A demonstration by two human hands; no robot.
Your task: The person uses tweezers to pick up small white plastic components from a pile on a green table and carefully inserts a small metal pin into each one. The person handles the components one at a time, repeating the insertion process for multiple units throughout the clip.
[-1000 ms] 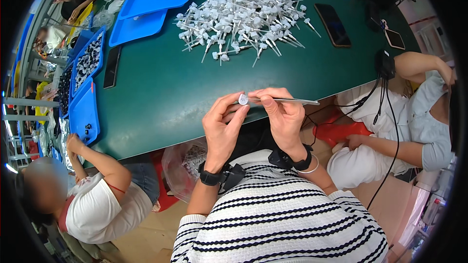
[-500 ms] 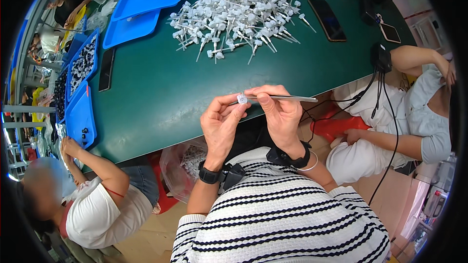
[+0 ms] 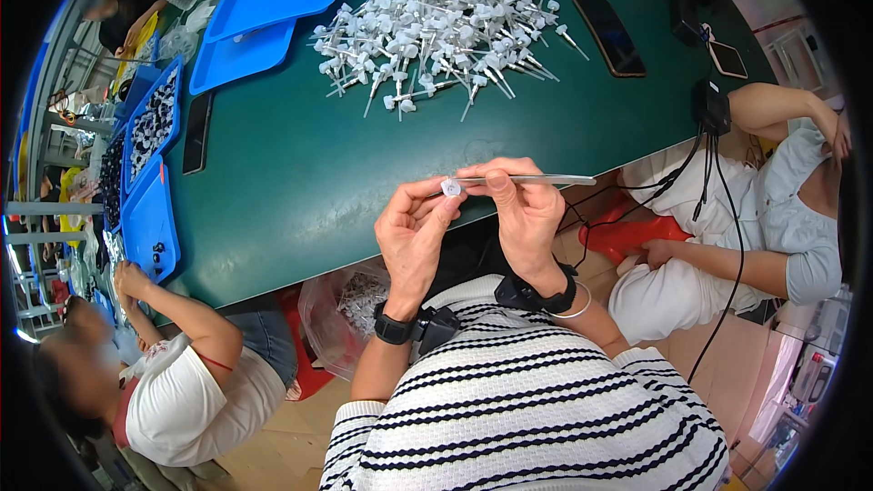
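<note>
My left hand [image 3: 414,236] pinches a small white plastic cap [image 3: 450,187] at its fingertips. My right hand [image 3: 523,214] holds a thin clear tube [image 3: 536,180] that points right, its left end meeting the cap. Both hands hover just above the near edge of the green table [image 3: 300,182]. A large heap of white cap-and-tube parts [image 3: 436,32] lies at the far middle of the table, well beyond my hands.
Blue trays [image 3: 264,14] sit at the far left, and more blue trays [image 3: 145,173] with small dark parts line the left edge. Phones [image 3: 609,35] lie on the table. One person sits at my left [image 3: 182,373], another at my right [image 3: 764,209]. A clear bag of parts [image 3: 350,300] hangs below the table.
My hands stay together on the cap and tube with little movement. The view has shifted slightly, so the heap of parts sits higher in the picture.
</note>
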